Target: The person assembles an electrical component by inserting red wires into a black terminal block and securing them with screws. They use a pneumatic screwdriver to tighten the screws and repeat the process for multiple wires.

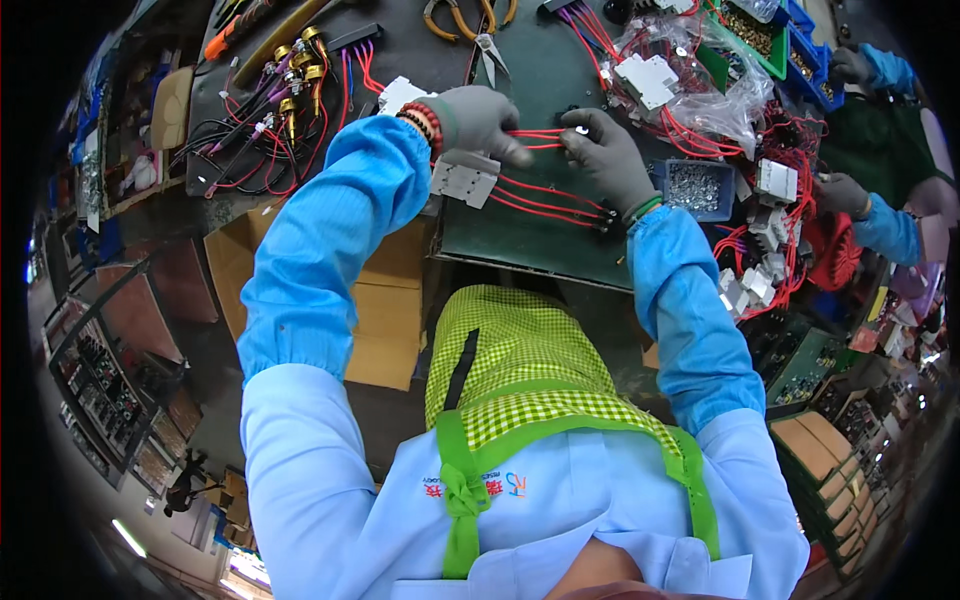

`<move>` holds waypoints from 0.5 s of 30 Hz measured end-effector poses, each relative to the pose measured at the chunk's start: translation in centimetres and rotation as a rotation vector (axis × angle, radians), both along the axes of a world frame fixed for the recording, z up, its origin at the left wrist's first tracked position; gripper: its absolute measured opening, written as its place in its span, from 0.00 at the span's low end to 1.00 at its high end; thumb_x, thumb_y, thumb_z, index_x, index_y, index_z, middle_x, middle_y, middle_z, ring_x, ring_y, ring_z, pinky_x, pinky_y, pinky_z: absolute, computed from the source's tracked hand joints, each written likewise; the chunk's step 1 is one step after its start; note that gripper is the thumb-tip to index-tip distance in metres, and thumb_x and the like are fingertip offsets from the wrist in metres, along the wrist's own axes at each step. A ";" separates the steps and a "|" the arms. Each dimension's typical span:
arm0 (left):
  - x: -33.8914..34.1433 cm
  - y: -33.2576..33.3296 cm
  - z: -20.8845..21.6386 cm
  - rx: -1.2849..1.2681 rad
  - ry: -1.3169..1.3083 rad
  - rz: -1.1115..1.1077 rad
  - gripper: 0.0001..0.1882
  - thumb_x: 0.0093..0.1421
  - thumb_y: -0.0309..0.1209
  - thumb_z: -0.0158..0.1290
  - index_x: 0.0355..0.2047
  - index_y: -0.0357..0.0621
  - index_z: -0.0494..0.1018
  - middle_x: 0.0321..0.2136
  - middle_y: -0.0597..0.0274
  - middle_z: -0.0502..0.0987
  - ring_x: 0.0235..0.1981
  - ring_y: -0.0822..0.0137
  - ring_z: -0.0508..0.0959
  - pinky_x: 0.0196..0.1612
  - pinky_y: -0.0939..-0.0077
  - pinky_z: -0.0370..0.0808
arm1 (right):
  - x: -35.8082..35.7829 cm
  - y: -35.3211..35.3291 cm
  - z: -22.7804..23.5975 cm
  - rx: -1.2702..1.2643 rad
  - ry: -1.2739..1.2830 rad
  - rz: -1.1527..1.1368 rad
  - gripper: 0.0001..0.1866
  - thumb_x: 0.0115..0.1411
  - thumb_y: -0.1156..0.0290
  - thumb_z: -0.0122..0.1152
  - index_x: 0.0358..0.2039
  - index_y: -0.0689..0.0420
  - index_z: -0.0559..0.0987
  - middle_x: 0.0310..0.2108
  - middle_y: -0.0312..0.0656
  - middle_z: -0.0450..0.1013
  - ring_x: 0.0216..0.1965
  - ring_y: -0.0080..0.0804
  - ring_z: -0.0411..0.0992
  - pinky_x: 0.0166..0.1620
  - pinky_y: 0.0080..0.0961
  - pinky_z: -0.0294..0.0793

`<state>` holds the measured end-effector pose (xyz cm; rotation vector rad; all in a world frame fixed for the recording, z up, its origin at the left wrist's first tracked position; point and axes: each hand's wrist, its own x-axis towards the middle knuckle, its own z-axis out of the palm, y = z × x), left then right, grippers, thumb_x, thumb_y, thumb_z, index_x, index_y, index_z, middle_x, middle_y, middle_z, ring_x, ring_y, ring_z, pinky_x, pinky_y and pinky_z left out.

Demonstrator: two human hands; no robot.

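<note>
Head view: a white block [464,180] with red wires [545,197] running from it lies on the dark green mat [540,80], just under the left wrist. Beyond the hands lie pliers [462,18] and, to the left, a bundle of red and black leads with brass ends [285,75]. To the right sit a clear bag [715,85] of white parts and wires, a blue tray of screws [695,187], and a heap of white blocks on red wire [765,270]. At the far right another person's gloved hands [842,192] in blue sleeves work on similar parts.

The mat covers a dark bench; cardboard boxes [385,310] stand below its edge, with shelving on the floor at left.

The left hand [480,120], grey-gloved, is closed in a pinch on a short bunch of red wires [535,138]. The right hand [605,150], also gloved, pinches the other end of the same wires, fingers curled. The bunch runs between the two hands, just above the mat.
</note>
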<state>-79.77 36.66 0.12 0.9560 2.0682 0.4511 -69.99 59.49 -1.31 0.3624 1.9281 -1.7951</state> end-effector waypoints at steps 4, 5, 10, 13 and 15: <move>-1.3 1.1 -1.4 0.033 -0.209 0.119 0.26 0.62 0.52 0.52 0.42 0.40 0.80 0.35 0.51 0.81 0.39 0.56 0.80 0.44 0.63 0.74 | 0.3 0.6 -0.3 -0.037 0.057 -0.019 0.20 0.61 0.70 0.60 0.53 0.60 0.72 0.37 0.37 0.73 0.33 0.19 0.70 0.38 0.20 0.73; -1.4 1.2 -1.6 0.035 -0.195 0.096 0.23 0.63 0.49 0.52 0.42 0.40 0.79 0.35 0.51 0.81 0.39 0.56 0.80 0.44 0.64 0.74 | 0.4 0.5 -0.1 -0.059 0.083 -0.009 0.21 0.60 0.70 0.60 0.54 0.60 0.72 0.39 0.38 0.73 0.34 0.20 0.70 0.39 0.20 0.73; -1.5 1.4 -1.6 0.052 -0.191 0.106 0.18 0.64 0.42 0.52 0.43 0.40 0.78 0.35 0.53 0.81 0.38 0.60 0.80 0.45 0.66 0.74 | 0.9 1.3 0.8 -0.132 0.057 -0.015 0.25 0.60 0.71 0.60 0.58 0.60 0.69 0.43 0.39 0.73 0.38 0.22 0.70 0.43 0.21 0.74; -1.3 1.1 -2.3 0.077 -0.247 0.144 0.19 0.63 0.44 0.51 0.41 0.42 0.80 0.34 0.56 0.82 0.37 0.60 0.80 0.43 0.67 0.74 | 1.1 1.8 1.0 -0.132 0.054 0.001 0.24 0.61 0.69 0.60 0.56 0.61 0.70 0.42 0.39 0.74 0.37 0.22 0.71 0.41 0.20 0.73; -1.2 1.1 -2.6 0.081 -0.269 0.142 0.18 0.63 0.43 0.51 0.41 0.42 0.80 0.35 0.56 0.82 0.37 0.60 0.80 0.43 0.66 0.75 | 1.0 1.8 1.5 -0.078 0.030 -0.037 0.20 0.62 0.68 0.59 0.53 0.61 0.72 0.40 0.38 0.74 0.35 0.21 0.71 0.38 0.20 0.73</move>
